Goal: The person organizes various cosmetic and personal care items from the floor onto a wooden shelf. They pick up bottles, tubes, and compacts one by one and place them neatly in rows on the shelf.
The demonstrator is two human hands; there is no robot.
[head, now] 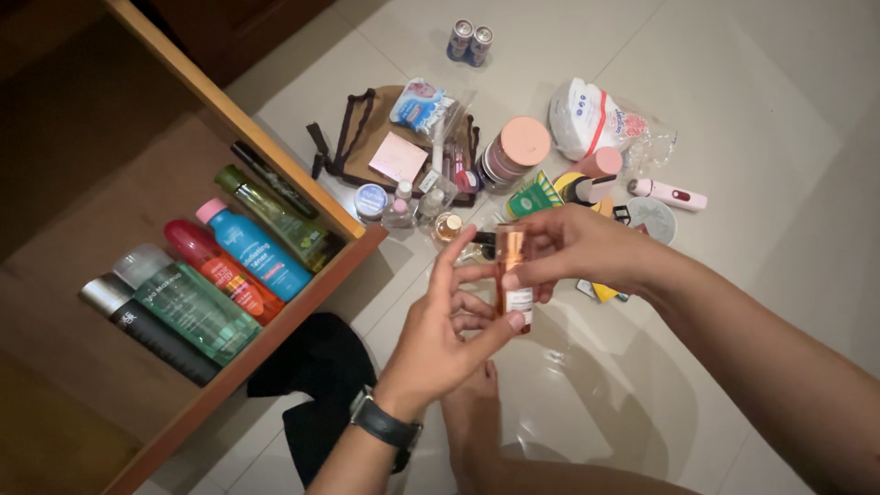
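- Hands meet over the pale floor tiles [752,110], in the middle of the view, and both hold one small bottle [511,275].
- The small bottle is orange-brown and shiny, with a white label low down. It stands almost straight up in the air, above the floor, not touching it.
- The right hand [577,247] comes in from the right side. Its fingers are curled round the top part of the small bottle, with fingertips on the front.
- The left hand [440,339] comes up from the bottom edge. Its thumb presses the low end of the small bottle and its other fingers are spread out and bent behind it. A dark watch [385,423] sits on that wrist.
- A wooden drawer [302,284] is open on the left side. Bottles lie side by side in it: a blue bottle [258,252] with a pink cap, a red bottle [220,268], a green bottle [197,307] and a dark tube [151,332].
- A brown bag [367,133] lies on the floor near the top, with small jars and tubes in front of it.
- A round pink-lidded jar [515,151] stands just right of the bag.
- Two small cans [469,41] stand close together at the top edge.
- A white plastic pack [591,115] lies at the top right, and a pink and white stick-shaped tool [667,194] lies near it.
- A black cloth [316,376] lies on the floor just by the drawer's front.
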